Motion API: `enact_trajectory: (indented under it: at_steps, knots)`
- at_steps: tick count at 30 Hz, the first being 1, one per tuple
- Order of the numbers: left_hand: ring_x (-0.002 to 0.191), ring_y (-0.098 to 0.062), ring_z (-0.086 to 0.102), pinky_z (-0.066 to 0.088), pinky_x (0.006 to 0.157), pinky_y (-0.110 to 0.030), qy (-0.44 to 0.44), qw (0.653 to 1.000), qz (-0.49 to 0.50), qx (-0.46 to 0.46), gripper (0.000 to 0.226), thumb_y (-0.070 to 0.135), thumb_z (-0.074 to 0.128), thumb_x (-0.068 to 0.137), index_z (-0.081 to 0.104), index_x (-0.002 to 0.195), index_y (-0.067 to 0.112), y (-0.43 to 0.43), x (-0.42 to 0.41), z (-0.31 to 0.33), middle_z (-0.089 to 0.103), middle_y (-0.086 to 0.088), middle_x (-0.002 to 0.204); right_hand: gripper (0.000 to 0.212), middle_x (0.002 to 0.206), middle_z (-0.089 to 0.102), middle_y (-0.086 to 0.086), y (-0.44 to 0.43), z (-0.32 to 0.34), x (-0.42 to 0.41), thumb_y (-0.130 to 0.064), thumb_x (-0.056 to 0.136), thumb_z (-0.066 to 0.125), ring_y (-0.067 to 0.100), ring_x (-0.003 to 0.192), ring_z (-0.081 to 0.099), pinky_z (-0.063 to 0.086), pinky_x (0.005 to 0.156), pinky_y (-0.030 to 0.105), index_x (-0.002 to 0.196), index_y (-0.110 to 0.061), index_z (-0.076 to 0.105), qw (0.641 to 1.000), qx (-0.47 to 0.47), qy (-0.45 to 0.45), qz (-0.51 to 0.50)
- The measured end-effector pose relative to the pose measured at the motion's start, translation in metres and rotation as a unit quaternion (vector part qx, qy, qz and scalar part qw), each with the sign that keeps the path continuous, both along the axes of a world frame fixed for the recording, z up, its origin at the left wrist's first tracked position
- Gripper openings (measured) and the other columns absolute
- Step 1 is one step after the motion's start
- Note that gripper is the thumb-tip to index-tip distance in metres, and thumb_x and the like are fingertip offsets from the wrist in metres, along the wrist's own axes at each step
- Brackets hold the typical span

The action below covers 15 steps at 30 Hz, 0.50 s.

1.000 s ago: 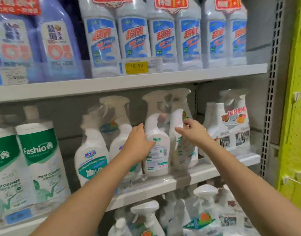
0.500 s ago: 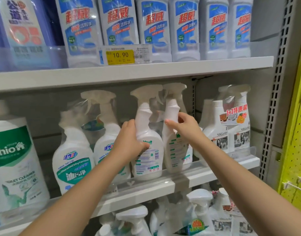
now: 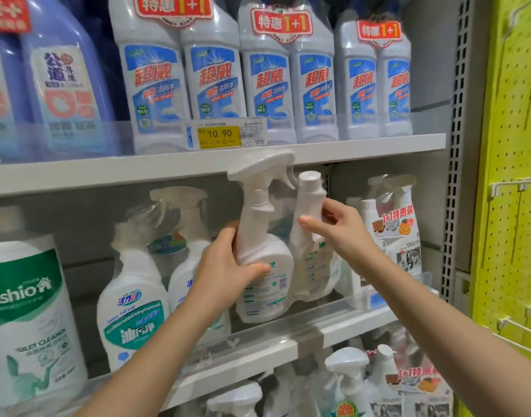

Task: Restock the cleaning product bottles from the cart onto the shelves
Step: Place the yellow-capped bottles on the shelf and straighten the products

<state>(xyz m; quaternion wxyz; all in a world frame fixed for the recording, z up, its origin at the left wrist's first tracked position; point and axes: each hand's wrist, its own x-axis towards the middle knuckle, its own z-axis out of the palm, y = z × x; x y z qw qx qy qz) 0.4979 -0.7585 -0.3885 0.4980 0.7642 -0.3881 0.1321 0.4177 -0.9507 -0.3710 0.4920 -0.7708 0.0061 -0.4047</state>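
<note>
Left hand [image 3: 225, 266]: your fingers wrap the spray bottle [image 3: 258, 236] at its belly, thumb across the label, to steer it
Right hand [image 3: 345, 233]: you pinch the refill bottle [image 3: 311, 206] at its neck so it stands upright
Bottles: touching, at the front edge of the middle shelf [image 3: 288, 344], behind the rail [image 3: 348, 308]; whether they rest on it, you cannot tell
Why: probably two grips to seat the pair together, labels outward

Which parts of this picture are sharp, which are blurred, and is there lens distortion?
Head view: the yellow price tag reads sharply; the toilet cleaner bottle at the left edge is softly blurred; the upper shelf edge slopes, likely a wide-angle effect.
</note>
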Motion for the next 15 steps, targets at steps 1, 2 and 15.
enact_trajectory:
  at_steps: [1, 2, 15]
  knots:
    - [0.092, -0.002, 0.055, 0.045, 0.072, -0.021, -0.015, 1.0, -0.006, -0.005, 0.06, 0.024, 0.081, 0.07, 0.04, 0.112, 0.04, 0.001, -0.004, 0.005, 0.054, 0.022, 0.099, 0.019, 0.098, 0.072, -0.005, 0.001, 0.001, -0.004, -0.023, 0.083, 0.071, 0.014, 0.096, 0.066, 0.052, 0.088, 0.034, 0.102, -0.023, 0.069, 1.0, 0.008, -0.009, 0.003]
    - [0.092, -0.002, 0.055, 0.046, 0.073, -0.021, -0.037, 0.999, -0.009, -0.007, 0.059, 0.024, 0.08, 0.071, 0.042, 0.113, 0.04, 0.002, -0.007, 0.008, 0.056, 0.02, 0.1, 0.02, 0.101, 0.071, -0.004, 0.001, 0.002, -0.007, -0.023, 0.084, 0.071, 0.014, 0.098, 0.066, 0.052, 0.089, 0.034, 0.104, -0.022, 0.069, 1.0, 0.013, -0.019, 0.001]
    - [0.092, -0.018, 0.047, 0.034, 0.081, -0.018, -0.325, 0.941, 0.062, -0.069, 0.06, 0.014, 0.079, 0.062, 0.05, 0.116, 0.015, -0.002, -0.05, -0.017, 0.057, 0.0, 0.104, 0.018, 0.095, 0.07, 0.0, 0.068, -0.004, -0.056, -0.012, 0.088, 0.059, 0.011, 0.091, 0.067, 0.057, 0.086, 0.038, 0.105, -0.011, 0.065, 0.986, 0.157, -0.037, -0.03]
